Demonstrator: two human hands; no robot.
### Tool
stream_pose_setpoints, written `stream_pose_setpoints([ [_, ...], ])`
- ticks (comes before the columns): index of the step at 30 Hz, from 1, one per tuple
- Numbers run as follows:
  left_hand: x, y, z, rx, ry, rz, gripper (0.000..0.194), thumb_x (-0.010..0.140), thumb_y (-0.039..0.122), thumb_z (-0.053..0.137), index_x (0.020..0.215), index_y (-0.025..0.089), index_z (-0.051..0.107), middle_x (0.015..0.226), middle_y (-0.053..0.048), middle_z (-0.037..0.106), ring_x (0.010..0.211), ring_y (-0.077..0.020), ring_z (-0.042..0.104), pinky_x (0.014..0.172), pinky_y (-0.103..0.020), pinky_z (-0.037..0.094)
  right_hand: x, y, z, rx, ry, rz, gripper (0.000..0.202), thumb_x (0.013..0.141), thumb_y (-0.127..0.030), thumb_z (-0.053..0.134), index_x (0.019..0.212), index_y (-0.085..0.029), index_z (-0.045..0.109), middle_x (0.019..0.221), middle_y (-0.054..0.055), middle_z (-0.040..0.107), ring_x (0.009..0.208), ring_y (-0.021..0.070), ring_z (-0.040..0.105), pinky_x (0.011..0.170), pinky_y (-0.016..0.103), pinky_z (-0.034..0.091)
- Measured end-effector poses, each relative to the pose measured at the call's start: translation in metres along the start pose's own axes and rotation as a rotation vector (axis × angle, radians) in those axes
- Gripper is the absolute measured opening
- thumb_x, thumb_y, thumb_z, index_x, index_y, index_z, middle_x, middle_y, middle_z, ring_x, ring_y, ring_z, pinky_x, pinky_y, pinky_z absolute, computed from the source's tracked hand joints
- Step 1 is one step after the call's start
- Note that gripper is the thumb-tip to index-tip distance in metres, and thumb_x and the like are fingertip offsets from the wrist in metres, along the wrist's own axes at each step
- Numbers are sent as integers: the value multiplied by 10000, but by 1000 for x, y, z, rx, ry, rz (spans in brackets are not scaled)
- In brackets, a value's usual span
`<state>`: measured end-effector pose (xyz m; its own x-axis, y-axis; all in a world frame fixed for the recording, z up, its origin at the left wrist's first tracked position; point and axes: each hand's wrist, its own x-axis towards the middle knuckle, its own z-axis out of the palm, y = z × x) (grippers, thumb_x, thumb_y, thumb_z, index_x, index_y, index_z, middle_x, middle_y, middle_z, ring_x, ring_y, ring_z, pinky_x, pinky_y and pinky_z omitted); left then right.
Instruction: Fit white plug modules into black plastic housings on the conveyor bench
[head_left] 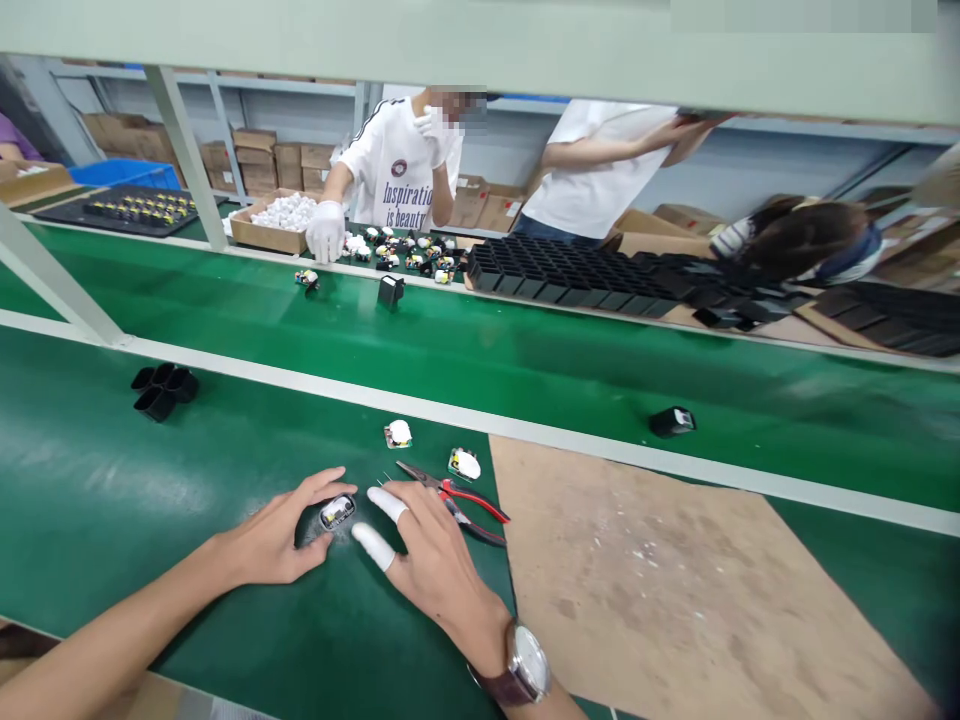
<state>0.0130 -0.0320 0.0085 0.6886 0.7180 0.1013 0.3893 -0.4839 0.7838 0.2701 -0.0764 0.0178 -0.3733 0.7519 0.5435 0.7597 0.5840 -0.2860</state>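
A small black housing with a white and yellow part inside stands on the green bench. My left hand curves round its left side, fingers and thumb apart; whether it touches the housing is hard to tell. To the right of the housing is my right hand, with white covers on thumb and index finger, spread apart and holding nothing. Red-handled pliers lie just beyond my right hand. Two small circuit assemblies with white tops, one behind the housing and another near the pliers, rest on the bench.
Several black housings stand at the left. A brown board covers the right side. Beyond a pale rail, a green belt carries more parts. Across it, a person's gloved hand is near circuit assemblies; black housings stand in rows.
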Motion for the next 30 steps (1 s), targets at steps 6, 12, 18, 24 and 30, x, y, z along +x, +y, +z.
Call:
stream_pose_setpoints([
  [6,4,-6,2,19,104,3,761,974,199,627,1624,321,250,1381,-77,673,1265,-234,667,1118,-431,541,-13,11,10,-400,-124,93,284,903,-36,565,1167,-114,636,1037,156,674,933,311,636,830,454,585],
  [12,6,-7,2,-26,98,-44,690,995,239,644,1591,305,303,1318,-61,710,1231,-228,685,1130,-441,521,-14,2,5,-221,-76,28,314,845,25,441,1005,-183,612,1069,120,644,842,231,607,710,363,557],
  [18,5,-5,2,-40,53,-81,669,1010,286,653,1581,352,312,1343,-18,732,1275,-220,689,1152,-426,509,-4,-7,-8,-159,11,-73,249,902,3,456,926,-193,606,1061,122,631,822,220,581,647,352,488],
  [24,6,-3,1,-73,26,-56,688,1004,284,676,1590,342,320,1351,-23,737,1286,-216,688,1144,-404,520,0,-8,-5,-233,16,-120,265,891,7,448,792,-221,541,994,107,618,787,216,546,620,345,419],
  [30,6,-6,3,-63,7,-43,724,999,297,704,1607,347,315,1378,-24,733,1328,-224,665,1160,-418,509,1,-11,-4,-226,24,-129,280,918,18,437,810,-211,556,1012,112,615,789,213,526,643,352,399],
])
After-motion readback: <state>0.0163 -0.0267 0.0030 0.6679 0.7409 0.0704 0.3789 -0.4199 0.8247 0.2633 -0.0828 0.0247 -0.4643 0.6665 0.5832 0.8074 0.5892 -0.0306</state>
